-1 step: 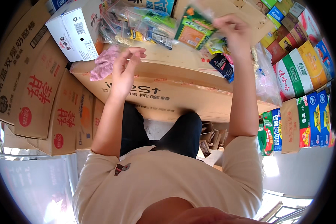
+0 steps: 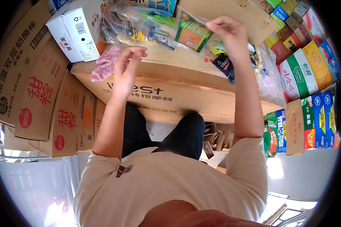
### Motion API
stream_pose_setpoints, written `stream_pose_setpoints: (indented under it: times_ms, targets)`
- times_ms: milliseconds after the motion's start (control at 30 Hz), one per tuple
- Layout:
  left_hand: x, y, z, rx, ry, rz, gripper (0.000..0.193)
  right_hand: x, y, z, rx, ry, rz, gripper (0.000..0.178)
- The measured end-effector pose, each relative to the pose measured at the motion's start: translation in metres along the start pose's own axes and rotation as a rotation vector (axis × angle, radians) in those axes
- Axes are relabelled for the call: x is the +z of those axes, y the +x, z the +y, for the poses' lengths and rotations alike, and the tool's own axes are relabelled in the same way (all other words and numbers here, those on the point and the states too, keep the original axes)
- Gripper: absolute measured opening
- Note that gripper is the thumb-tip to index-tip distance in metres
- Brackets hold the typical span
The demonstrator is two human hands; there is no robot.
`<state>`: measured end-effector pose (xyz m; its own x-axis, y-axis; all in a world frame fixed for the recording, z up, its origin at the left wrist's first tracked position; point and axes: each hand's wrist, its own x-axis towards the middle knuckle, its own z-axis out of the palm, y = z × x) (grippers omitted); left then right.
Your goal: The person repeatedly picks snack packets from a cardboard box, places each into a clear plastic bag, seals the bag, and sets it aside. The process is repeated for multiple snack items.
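Pinched by its upper right corner in my right hand [image 2: 231, 34] is a green and orange food packet [image 2: 193, 34] with clear plastic about it. It hangs tilted over the top of a large brown carton [image 2: 201, 73]. My left hand [image 2: 125, 66] is raised over the carton's near edge, fingers loosely bent and apart, holding nothing. Beside that hand lies a crumpled pink cloth [image 2: 105, 65]. Clear bags of small packets [image 2: 144, 24] lie behind, left of the hanging packet. Below my right hand is a dark sachet [image 2: 224, 67], partly covered by my forearm.
A white box [image 2: 74, 38] stands at the back left, with brown cartons [image 2: 38, 87] stacked along the left side. A clear plastic bag [image 2: 269, 75] lies on the carton's right end. Colourful drink boxes [image 2: 301, 72] are piled at the right.
My right hand has shifted slightly left, and the packet has moved a little left with it, its smeared outline now sharper. My left hand has hardly moved.
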<state>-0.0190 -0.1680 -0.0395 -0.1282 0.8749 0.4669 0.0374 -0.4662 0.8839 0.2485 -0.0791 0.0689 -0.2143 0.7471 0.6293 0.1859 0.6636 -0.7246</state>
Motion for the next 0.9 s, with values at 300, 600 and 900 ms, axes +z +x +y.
stream_pose_setpoints:
  times_ms: [300,600,900]
  targets:
    - [0.007,0.01,0.002,0.105,0.061,0.129,0.035,0.009,-0.011,-0.008,0.125,0.149,-0.105,0.011]
    - [0.047,0.049,-0.001,0.155,-0.21,-0.191,0.054,0.024,-0.022,-0.017,0.129,0.17,-0.139,0.014]
    - [0.061,0.042,-0.006,-0.101,-0.324,-0.393,0.034,0.022,-0.022,-0.008,0.177,0.261,0.006,0.013]
